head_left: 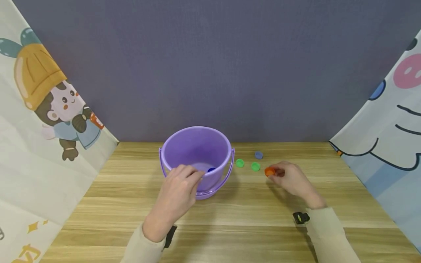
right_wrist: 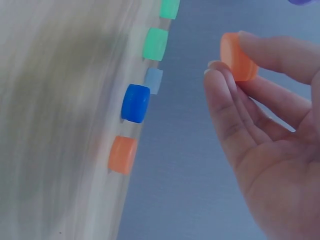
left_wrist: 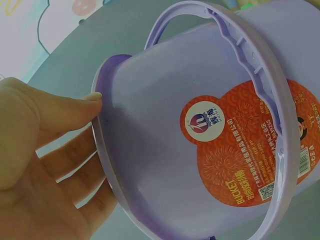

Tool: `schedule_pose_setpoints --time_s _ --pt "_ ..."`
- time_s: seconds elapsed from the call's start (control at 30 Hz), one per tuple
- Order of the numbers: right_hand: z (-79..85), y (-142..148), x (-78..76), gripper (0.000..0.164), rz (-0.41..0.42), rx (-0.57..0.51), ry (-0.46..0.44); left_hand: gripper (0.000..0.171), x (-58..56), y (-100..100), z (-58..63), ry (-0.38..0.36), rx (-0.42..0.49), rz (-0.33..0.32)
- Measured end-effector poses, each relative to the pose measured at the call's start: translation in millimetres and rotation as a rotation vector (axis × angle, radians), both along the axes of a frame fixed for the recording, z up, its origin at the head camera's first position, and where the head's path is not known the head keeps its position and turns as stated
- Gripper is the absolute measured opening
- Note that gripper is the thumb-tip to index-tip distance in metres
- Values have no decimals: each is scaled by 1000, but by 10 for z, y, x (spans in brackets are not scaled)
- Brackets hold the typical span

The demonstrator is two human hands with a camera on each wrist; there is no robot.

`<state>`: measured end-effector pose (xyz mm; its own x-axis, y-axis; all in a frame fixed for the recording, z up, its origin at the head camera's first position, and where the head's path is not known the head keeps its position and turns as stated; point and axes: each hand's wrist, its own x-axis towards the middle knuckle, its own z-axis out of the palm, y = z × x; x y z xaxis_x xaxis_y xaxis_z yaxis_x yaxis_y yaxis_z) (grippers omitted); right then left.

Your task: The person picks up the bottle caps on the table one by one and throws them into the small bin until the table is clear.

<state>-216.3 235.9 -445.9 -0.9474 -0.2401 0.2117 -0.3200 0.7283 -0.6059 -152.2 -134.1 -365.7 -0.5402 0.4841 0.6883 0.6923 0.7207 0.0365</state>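
Note:
A purple bucket (head_left: 197, 133) stands upright on the wooden table, its handle hanging down at the front. My left hand (head_left: 180, 186) grips the near rim, with the thumb outside and the other fingers over the inner side, as the left wrist view shows. Part of a dark blue thing (head_left: 211, 170) shows inside the bucket. My right hand (head_left: 294, 180) pinches an orange bottle cap (right_wrist: 239, 57) above the table, right of the bucket. Two green caps (head_left: 239, 163) and a pale blue cap (head_left: 258, 155) lie between bucket and right hand.
In the right wrist view, a dark blue cap (right_wrist: 135, 103) and another orange cap (right_wrist: 122, 154) lie on the table; the right hand hides them in the head view. A grey-blue wall (head_left: 210, 73) rises behind the table (head_left: 246, 226). Printed cloths (head_left: 19, 175) hang at both sides.

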Motion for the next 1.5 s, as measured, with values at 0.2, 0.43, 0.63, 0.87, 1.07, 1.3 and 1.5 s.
schedule_pose_setpoints --time_s 0.2,0.43,0.63,0.87,1.07,1.3,1.5 --pt "64 -16 24 35 9 5 17 21 0 7 0 22 -3 11" --pt "98 -27 45 34 10 0 33 20 5 7 1 42 -9 25" --pt "141 -41 58 33 6 -7 35 19 11 -1 -6 48 -5 26" --pt "182 -65 82 31 5 -25 46 19 21 -7 -8 53 -2 33" --pt "253 -117 135 33 22 -40 41 19 19 1 -5 51 -2 33" --pt "279 -196 166 33 37 -43 70 17 16 1 -4 51 -3 33" --pt "306 -225 183 36 39 -50 73 17 14 -1 2 47 2 28"
